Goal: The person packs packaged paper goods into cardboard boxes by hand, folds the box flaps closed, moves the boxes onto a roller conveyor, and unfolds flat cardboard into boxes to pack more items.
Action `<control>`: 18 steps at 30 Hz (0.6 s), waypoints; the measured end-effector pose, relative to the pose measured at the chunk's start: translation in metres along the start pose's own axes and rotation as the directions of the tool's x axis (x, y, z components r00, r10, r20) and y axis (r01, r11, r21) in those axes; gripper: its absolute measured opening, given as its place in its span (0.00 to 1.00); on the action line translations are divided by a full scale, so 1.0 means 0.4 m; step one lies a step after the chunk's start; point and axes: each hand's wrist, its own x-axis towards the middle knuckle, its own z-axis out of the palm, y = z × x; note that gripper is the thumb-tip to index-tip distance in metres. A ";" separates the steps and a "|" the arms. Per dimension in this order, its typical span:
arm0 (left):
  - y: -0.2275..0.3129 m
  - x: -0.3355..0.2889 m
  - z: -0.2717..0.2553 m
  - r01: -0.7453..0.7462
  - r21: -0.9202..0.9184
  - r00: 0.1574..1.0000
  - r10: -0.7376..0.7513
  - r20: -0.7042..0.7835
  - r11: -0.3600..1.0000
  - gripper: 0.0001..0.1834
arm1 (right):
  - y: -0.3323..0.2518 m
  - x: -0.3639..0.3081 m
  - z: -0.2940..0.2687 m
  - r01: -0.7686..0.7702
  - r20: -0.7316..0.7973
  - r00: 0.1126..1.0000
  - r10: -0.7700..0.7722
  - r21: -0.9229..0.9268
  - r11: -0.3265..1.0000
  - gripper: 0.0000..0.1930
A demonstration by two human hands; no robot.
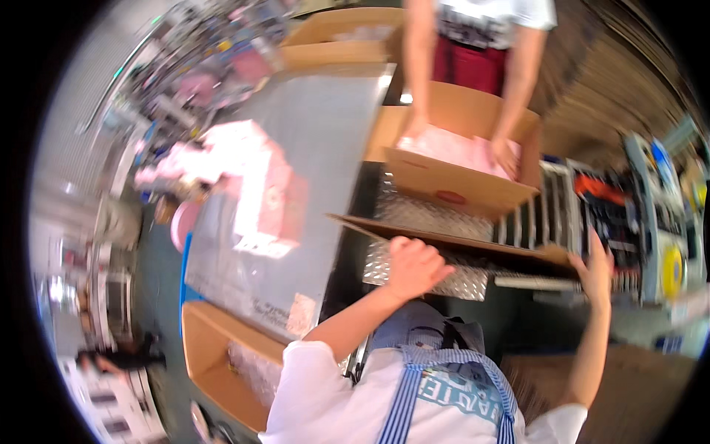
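A folded-flat cardboard carton (484, 248) stands on its long edge in front of me, seen mostly from above. My left hand (416, 268) is closed over its near edge, left of the middle. At the carton's right end is my right hand (594, 268), fingers stretched upward and thumb apart, touching the cardboard. Just beyond stands an open cardboard box (460, 185) with pink bubble wrap (451, 148) inside. Both hands of a co-worker (503, 157) reach into that box and rest on the wrap.
A metal-topped table (325, 148) is on the left, with glossy pink wrap (270, 192) on it. An open box (203, 333) with clear wrap stands at lower left. Rollers (555, 203) run beneath the co-worker's box. Diamond-plate metal (466, 285) lies below my carton. Shelving (651, 214) stands right.
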 end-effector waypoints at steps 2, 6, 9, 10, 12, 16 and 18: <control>0.002 0.000 0.031 -0.094 -0.097 0.995 0.090 -0.048 0.991 0.17 | 0.109 -0.030 -0.043 -0.363 0.150 0.916 0.373 -0.093 0.927 0.28; 0.033 0.041 0.066 -0.316 -0.571 0.934 0.355 -0.045 0.758 0.19 | 0.172 -0.082 -0.076 -0.297 0.061 0.909 0.413 -0.600 0.743 0.17; 0.043 0.075 0.076 -0.368 -0.704 0.850 0.527 0.010 0.607 0.20 | 0.093 -0.084 -0.022 -0.253 0.055 0.929 0.365 -0.625 0.739 0.18; 0.055 0.066 0.101 -0.366 -0.694 0.855 0.519 0.013 0.620 0.20 | 0.058 -0.085 0.025 -0.187 0.153 0.918 0.366 -0.645 0.741 0.19; 0.059 0.023 0.183 -0.386 -0.599 0.580 0.690 0.433 0.701 0.20 | -0.056 -0.091 0.077 -0.067 0.363 0.882 0.301 -0.536 0.842 0.21; -0.048 -0.061 0.392 -0.187 -0.680 0.357 0.694 0.625 0.709 0.18 | -0.045 -0.146 0.085 -0.152 0.692 0.573 -0.439 0.616 0.773 0.24; -0.044 -0.008 0.349 0.383 -0.815 0.545 0.606 0.579 0.435 0.20 | -0.113 -0.110 0.001 -0.025 0.827 0.327 -0.456 0.490 0.871 0.26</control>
